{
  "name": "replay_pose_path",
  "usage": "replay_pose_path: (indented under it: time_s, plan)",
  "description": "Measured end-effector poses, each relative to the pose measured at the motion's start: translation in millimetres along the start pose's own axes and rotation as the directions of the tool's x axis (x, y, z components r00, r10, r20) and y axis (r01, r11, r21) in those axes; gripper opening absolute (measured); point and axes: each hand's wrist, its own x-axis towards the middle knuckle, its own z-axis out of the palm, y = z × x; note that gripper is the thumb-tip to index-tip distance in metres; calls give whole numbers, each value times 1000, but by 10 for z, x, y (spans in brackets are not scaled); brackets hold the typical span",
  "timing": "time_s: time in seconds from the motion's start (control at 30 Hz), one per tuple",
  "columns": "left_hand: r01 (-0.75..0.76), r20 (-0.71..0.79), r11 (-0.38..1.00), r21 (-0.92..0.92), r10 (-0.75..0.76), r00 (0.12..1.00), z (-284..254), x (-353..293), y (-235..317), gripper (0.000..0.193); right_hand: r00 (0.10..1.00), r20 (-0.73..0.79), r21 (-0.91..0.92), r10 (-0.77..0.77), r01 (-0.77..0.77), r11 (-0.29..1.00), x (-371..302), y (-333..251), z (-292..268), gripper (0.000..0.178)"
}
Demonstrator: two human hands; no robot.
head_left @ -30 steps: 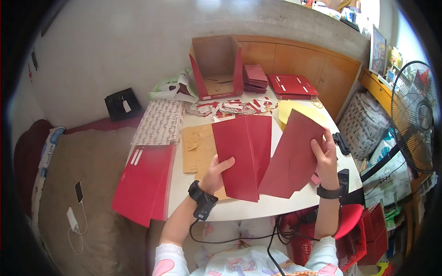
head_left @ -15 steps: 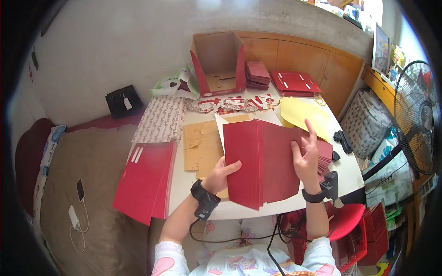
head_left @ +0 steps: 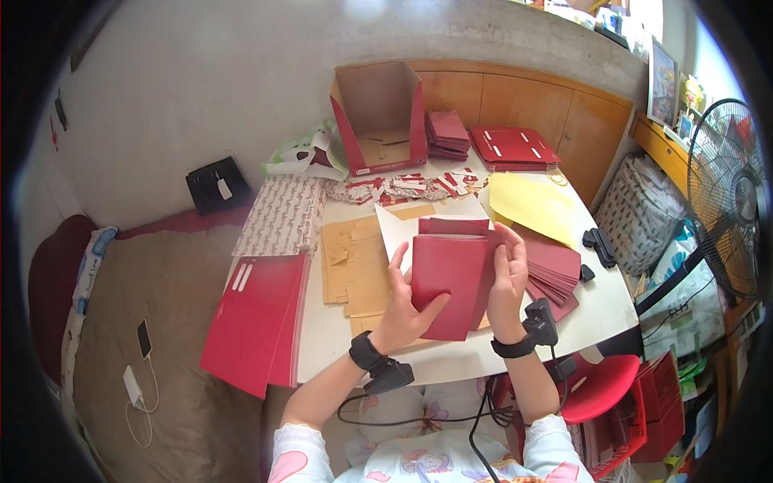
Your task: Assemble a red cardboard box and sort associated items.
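Note:
A folded dark red card sheet (head_left: 448,282) is held up over the white table (head_left: 596,298), a little above a white sheet (head_left: 398,229). My left hand (head_left: 400,304) grips its left edge, thumb across the front. My right hand (head_left: 507,278) presses its right flap inward. Both wrists wear black straps with small devices. Brown cardboard pieces (head_left: 354,262) lie under and left of the sheet.
A stack of red sheets (head_left: 256,318) hangs off the table's left edge. More dark red cards (head_left: 555,270) lie at the right by a yellow sheet (head_left: 535,205). An open red box (head_left: 378,121) stands at the back. A fan (head_left: 729,193) is at the right.
The wide red sheet has been folded: my right hand brought the right flap in over the middle, and the piece is now narrow and compact between both hands.

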Motion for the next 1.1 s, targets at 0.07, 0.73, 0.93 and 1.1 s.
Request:
replay_pose_path:
  time_s: [0.07, 0.73, 0.93, 1.1]
  plan:
    - [-19, 60, 995, 98, 13, 998, -56, -25, -66, 65, 991, 127, 110, -31, 17, 994, -50, 4, 31, 36]
    - [-35, 251, 937, 349, -57, 966, -42, -138, -249, 72, 948, 317, 33, 10, -21, 999, -221, 317, -267, 48]
    - [-23, 142, 931, 363, -30, 989, -9, -131, -135, 58, 958, 273, 20, -83, 81, 997, -276, 399, -240, 39]
    - [-36, 159, 980, 195, 5, 987, -125, -58, -100, 34, 971, 218, 87, -94, 77, 993, -120, 125, -207, 34]
